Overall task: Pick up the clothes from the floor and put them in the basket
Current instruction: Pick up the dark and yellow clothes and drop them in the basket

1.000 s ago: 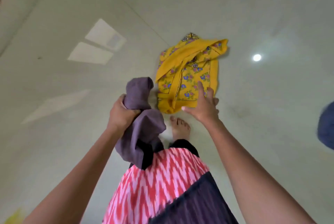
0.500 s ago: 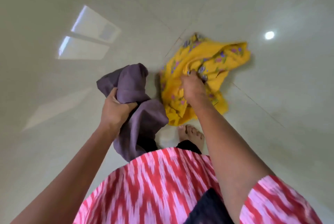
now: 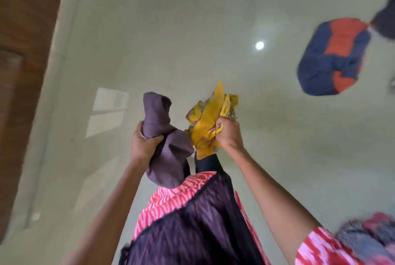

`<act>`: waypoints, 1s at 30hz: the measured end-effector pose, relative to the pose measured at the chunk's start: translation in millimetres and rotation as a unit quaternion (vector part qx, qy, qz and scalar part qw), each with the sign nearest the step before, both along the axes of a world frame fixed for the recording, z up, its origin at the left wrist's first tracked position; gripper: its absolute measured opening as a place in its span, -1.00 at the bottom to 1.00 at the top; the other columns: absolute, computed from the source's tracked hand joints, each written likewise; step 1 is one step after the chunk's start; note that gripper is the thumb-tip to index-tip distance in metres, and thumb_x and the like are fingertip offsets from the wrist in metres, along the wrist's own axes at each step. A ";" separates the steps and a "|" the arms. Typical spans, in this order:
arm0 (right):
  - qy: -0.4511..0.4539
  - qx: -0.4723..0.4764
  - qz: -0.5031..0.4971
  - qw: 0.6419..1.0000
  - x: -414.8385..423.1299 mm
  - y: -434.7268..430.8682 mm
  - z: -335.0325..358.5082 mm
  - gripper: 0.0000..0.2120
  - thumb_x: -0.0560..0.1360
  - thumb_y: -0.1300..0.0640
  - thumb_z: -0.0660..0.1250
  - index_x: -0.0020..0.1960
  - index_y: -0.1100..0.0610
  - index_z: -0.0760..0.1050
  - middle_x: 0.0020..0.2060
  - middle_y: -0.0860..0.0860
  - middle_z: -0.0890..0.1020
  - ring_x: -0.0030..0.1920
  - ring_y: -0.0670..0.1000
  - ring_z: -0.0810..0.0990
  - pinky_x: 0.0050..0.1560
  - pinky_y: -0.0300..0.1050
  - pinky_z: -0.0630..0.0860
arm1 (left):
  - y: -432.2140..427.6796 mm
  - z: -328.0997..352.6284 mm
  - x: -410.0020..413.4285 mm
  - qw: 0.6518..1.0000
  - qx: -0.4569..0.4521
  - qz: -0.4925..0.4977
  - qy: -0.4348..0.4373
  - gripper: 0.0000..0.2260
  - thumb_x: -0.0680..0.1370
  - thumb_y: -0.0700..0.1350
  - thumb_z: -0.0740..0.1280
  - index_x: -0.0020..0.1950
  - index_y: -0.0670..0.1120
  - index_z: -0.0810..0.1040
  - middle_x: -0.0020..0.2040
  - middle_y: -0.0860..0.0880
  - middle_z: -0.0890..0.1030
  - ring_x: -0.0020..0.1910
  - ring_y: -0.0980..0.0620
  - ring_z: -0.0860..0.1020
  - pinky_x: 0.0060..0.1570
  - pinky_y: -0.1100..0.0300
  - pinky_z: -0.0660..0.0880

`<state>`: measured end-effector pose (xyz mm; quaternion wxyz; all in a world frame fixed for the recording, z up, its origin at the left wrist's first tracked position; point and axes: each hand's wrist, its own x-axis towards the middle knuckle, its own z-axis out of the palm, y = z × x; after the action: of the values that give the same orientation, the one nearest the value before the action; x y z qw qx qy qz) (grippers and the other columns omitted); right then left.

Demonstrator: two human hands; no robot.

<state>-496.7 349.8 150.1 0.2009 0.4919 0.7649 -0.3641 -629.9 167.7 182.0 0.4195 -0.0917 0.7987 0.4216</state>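
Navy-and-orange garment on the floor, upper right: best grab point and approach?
Pinch the navy-and-orange garment at its raised middle, near the orange panel, coming straight down from above. It lies crumpled in a loose heap on the floor with open tile around it, so a top-down bunching grasp probably gathers the most cloth. Motion blur hides finer folds.

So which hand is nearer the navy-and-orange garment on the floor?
Right. The right hand, gripping the yellow garment, is closer to the navy-and-orange garment; the left hand is farther away.
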 end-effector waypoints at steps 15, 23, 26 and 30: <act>0.118 0.089 -0.290 0.945 147.7 155.1 208.0 -0.72 0.34 0.43 0.27 -0.04 0.24 0.66 -0.11 0.13 0.59 0.02 0.22 0.58 -0.02 -0.08 0.47 | 275.6 182.3 83.8 0.931 0.119 -0.327 0.113 -0.47 0.07 0.09 0.32 0.00 -0.03 0.44 -0.12 -0.06 0.60 -0.12 -0.11 0.56 -0.09 0.06 0.50; 0.166 0.173 -0.316 0.918 146.3 299.4 252.2 -0.77 0.34 0.43 0.28 -0.14 0.26 0.67 -0.27 0.04 0.58 -0.05 0.18 0.59 -0.10 -0.10 0.45 | 439.3 206.9 80.2 0.890 0.170 -0.402 0.128 -0.59 0.20 -0.09 0.35 0.04 -0.05 0.46 -0.10 -0.04 0.59 -0.12 -0.04 0.54 -0.23 0.30 0.43; 0.148 0.187 -0.319 0.917 134.9 371.8 253.7 -0.69 0.33 0.46 0.25 -0.08 0.22 0.67 -0.01 0.15 0.64 0.03 0.16 0.58 -0.08 -0.15 0.43 | 516.6 215.5 65.7 0.877 0.186 -0.425 0.127 -0.58 0.21 -0.10 0.34 0.06 -0.04 0.47 -0.09 -0.03 0.60 -0.11 -0.02 0.55 -0.22 0.30 0.43; 0.160 0.206 -0.315 0.913 119.5 458.4 273.6 -0.70 0.32 0.46 0.23 -0.11 0.23 0.66 -0.05 0.16 0.66 -0.02 0.16 0.59 -0.19 -0.16 0.38 | 612.4 233.0 48.5 0.867 0.204 -0.438 0.123 -0.58 0.20 -0.12 0.33 0.06 -0.03 0.48 -0.09 -0.02 0.60 -0.12 0.01 0.55 -0.23 0.31 0.41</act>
<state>-377.1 808.2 423.8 -0.1549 0.6730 0.6500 -0.3171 -581.4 780.2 415.0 0.4690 0.4074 0.6980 0.3562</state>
